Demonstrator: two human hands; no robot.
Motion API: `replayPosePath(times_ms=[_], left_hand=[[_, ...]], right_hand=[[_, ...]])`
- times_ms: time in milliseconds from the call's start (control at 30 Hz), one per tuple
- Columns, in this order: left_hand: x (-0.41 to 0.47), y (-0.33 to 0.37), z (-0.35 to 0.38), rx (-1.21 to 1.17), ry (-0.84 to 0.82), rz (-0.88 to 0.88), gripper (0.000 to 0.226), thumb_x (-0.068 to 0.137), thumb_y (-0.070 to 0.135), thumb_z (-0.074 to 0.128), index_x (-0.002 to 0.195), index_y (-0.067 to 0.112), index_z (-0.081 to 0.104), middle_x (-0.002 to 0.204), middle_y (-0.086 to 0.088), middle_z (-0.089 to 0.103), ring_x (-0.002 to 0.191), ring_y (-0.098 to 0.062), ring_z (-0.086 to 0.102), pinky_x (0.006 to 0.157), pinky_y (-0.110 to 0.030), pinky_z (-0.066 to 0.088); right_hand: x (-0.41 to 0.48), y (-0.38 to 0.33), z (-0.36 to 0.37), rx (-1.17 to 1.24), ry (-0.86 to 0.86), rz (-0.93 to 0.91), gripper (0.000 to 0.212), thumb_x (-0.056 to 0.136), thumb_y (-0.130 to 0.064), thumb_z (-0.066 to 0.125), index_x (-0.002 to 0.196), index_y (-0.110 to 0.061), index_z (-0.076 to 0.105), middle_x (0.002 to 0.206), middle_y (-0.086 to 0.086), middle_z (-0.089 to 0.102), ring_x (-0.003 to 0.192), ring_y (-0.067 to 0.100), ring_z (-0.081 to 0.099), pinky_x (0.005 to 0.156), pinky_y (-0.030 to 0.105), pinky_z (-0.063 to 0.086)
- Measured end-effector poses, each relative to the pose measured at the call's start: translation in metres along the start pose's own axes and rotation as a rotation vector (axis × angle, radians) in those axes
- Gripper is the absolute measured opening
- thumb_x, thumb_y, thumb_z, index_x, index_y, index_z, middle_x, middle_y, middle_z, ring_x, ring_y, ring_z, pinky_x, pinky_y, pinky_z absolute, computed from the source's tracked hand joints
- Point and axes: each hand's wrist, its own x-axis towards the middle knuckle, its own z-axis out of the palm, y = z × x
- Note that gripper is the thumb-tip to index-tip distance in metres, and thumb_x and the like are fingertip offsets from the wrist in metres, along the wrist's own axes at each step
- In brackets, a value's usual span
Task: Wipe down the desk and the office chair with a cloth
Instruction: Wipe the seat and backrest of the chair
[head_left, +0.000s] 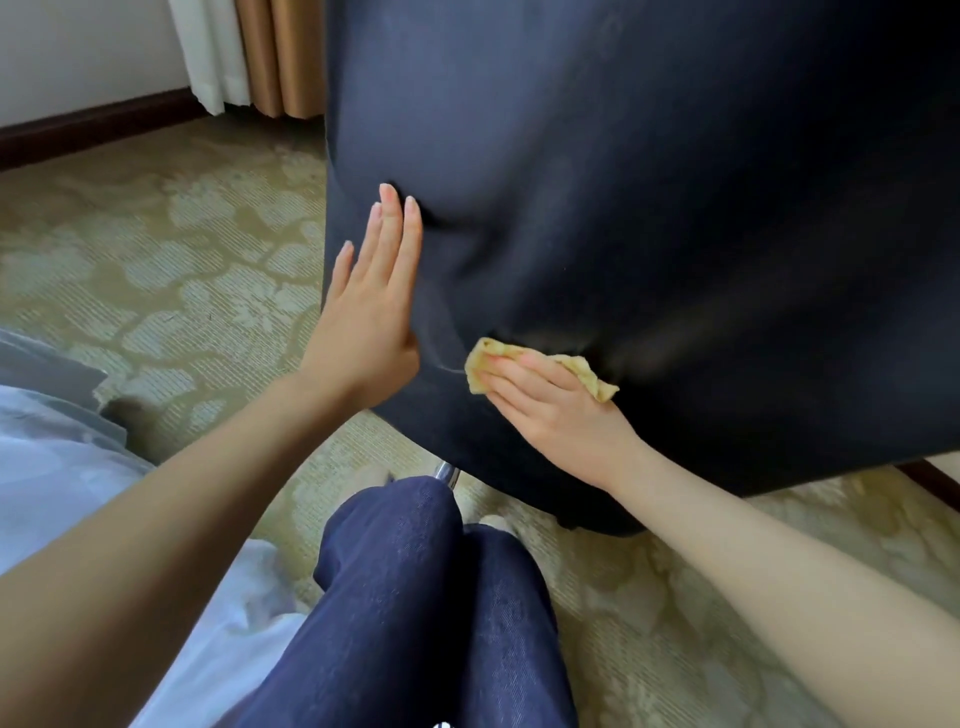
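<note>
The office chair (649, 182) fills the upper right, its dark navy fabric back facing me. My left hand (371, 306) lies flat against the chair's left side, fingers straight and together, holding nothing. My right hand (550, 410) presses a small yellow cloth (592, 371) onto the lower part of the chair back; the cloth peeks out above and to the right of the fingers. A bit of the chair's chrome post (447, 472) shows under its lower edge. The desk is out of view.
A patterned beige carpet (171, 249) covers the floor. White bedding (57, 467) sits at the left edge. A dark baseboard and tan and white curtains (249, 52) stand at the back left. My knees in dark blue trousers (431, 597) are at the bottom centre.
</note>
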Motion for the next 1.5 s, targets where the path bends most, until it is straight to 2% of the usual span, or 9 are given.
replayPosePath(times_ms=[333,467,633,700,767,833,1000,1200,1500], left_hand=[[-0.008,0.011,0.007,-0.072,-0.059,-0.001,0.104,0.069,-0.008,0.051,0.15,0.008,-0.011,0.156,-0.01,-0.023,0.145,-0.026,-0.016,0.119,-0.043,0.007],[-0.01,0.015,0.009,-0.109,-0.063,0.027,0.102,0.07,-0.009,0.05,0.15,0.011,-0.011,0.156,-0.007,-0.023,0.145,-0.023,-0.016,0.119,-0.043,0.007],[-0.018,0.004,0.001,-0.444,0.124,0.067,0.091,0.066,-0.02,0.043,0.15,0.011,0.025,0.158,0.003,0.01,0.142,-0.001,0.014,0.109,-0.026,0.032],[-0.016,-0.004,-0.003,-0.514,0.266,-0.002,0.083,0.066,-0.021,0.043,0.144,0.007,0.036,0.152,-0.006,0.03,0.139,-0.01,0.029,0.109,-0.024,0.031],[-0.008,-0.011,-0.006,-0.548,0.328,-0.122,0.081,0.069,-0.017,0.046,0.146,0.006,0.03,0.151,-0.011,0.027,0.14,-0.019,0.026,0.114,-0.025,0.023],[0.002,-0.018,-0.009,-0.549,0.272,-0.239,0.086,0.073,-0.011,0.048,0.151,0.009,0.016,0.158,-0.008,0.013,0.145,-0.017,0.012,0.115,-0.022,0.014],[0.012,-0.035,-0.005,-0.68,0.065,-0.259,0.091,0.073,-0.016,0.04,0.152,0.009,0.003,0.16,-0.003,0.002,0.146,-0.011,0.001,0.12,-0.029,0.008],[0.01,-0.051,0.001,-0.776,0.034,-0.27,0.097,0.065,-0.024,0.034,0.152,0.01,0.008,0.16,-0.002,0.008,0.146,-0.008,0.005,0.12,-0.029,0.012],[0.014,-0.063,-0.002,-0.684,-0.033,-0.317,0.097,0.067,-0.025,0.032,0.153,0.014,0.006,0.16,0.0,0.008,0.146,-0.007,0.005,0.119,-0.026,0.012]], right_hand=[[-0.048,0.031,-0.038,-0.033,-0.217,-0.142,0.042,0.081,-0.012,0.065,0.122,-0.009,0.063,0.134,0.004,0.056,0.127,0.018,0.049,0.11,0.034,0.034],[-0.036,0.067,-0.075,0.01,-0.127,-0.018,0.041,0.091,-0.002,0.034,0.118,-0.004,0.064,0.128,0.011,0.059,0.123,0.025,0.053,0.107,0.041,0.035],[0.008,0.105,-0.119,-0.07,0.074,0.095,0.037,0.098,0.0,0.035,0.12,-0.005,0.064,0.13,0.01,0.058,0.124,0.028,0.051,0.107,0.042,0.034],[0.034,0.113,-0.129,-0.073,0.167,0.139,0.039,0.099,0.002,0.032,0.117,-0.006,0.066,0.126,0.008,0.061,0.121,0.027,0.054,0.105,0.041,0.037],[0.061,0.115,-0.135,-0.072,0.215,0.18,0.048,0.099,0.0,0.022,0.115,-0.007,0.067,0.123,0.006,0.063,0.119,0.026,0.056,0.104,0.038,0.037],[0.087,0.111,-0.134,-0.078,0.246,0.213,0.05,0.099,-0.002,0.02,0.117,-0.009,0.066,0.124,0.004,0.063,0.121,0.024,0.054,0.105,0.036,0.036],[0.138,0.087,-0.114,0.167,0.14,0.31,0.045,0.094,-0.007,0.034,0.137,-0.01,0.048,0.147,0.008,0.04,0.14,0.024,0.028,0.115,0.035,0.005],[0.167,0.056,-0.079,0.031,0.249,0.334,0.04,0.095,-0.012,0.034,0.121,-0.01,0.064,0.132,0.004,0.057,0.125,0.02,0.051,0.106,0.035,0.039],[0.127,0.008,-0.019,0.017,-0.024,0.082,0.048,0.091,-0.012,0.028,0.129,-0.012,0.057,0.136,0.002,0.054,0.13,0.018,0.046,0.111,0.034,0.033]])
